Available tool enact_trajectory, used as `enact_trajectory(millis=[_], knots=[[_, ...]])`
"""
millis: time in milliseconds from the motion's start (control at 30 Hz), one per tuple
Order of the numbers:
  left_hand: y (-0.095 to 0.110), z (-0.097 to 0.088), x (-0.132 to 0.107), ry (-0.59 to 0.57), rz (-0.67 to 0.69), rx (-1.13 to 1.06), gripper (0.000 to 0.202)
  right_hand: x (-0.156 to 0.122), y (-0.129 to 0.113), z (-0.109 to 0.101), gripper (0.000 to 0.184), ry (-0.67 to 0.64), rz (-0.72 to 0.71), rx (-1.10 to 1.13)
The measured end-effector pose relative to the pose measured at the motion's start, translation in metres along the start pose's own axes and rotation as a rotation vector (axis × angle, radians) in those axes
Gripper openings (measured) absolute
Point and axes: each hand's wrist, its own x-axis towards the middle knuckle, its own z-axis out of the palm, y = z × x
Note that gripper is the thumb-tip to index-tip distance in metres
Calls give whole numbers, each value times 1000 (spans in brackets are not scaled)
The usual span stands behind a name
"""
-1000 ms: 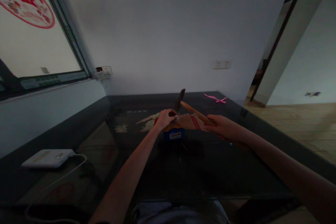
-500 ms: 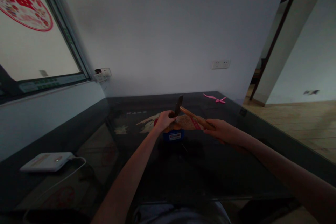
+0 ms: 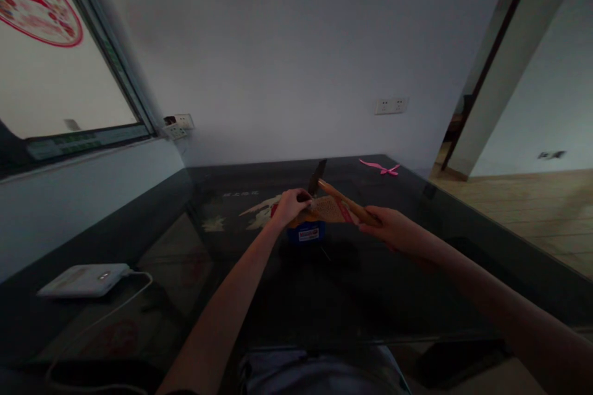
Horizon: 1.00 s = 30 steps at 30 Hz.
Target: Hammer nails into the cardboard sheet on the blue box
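Observation:
A hammer with a dark head and a wooden handle (image 3: 347, 200) is gripped near the handle's end by my right hand (image 3: 389, 227). Its head slants up beside the fingertips of my left hand (image 3: 291, 205). Those fingers are curled in a pinch over a brown, dotted flat piece (image 3: 330, 208) with a red band at its right end; what they pinch is too small to make out. The brown piece lies across the top of a blue box (image 3: 308, 232) with a white label. Whether the hammer head touches the piece is unclear.
On the dark glossy table (image 3: 370, 296) a white power bank (image 3: 88, 281) with a white cable rests at the left. A pink ribbon-like thing (image 3: 382, 167) lies near the far right corner. A wall with sockets (image 3: 391, 105) stands behind the table.
The camera view has tilted down or shifted slightly, so the table scene sits differently in the frame. Both hands, the hammer and the brown piece keep nearly the same arrangement.

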Motion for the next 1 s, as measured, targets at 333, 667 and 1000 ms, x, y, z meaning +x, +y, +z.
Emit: enact_trajectory(millis=[333, 667, 1000], knots=[[24, -21, -6, 133, 259, 101, 65, -6, 25, 53, 32, 177, -8, 671], [76, -14, -63, -464, 464, 324, 18, -4, 40, 52, 40, 262, 30, 919], [49, 30, -80, -606, 603, 630, 9, -3, 42, 57, 34, 240, -6, 908]])
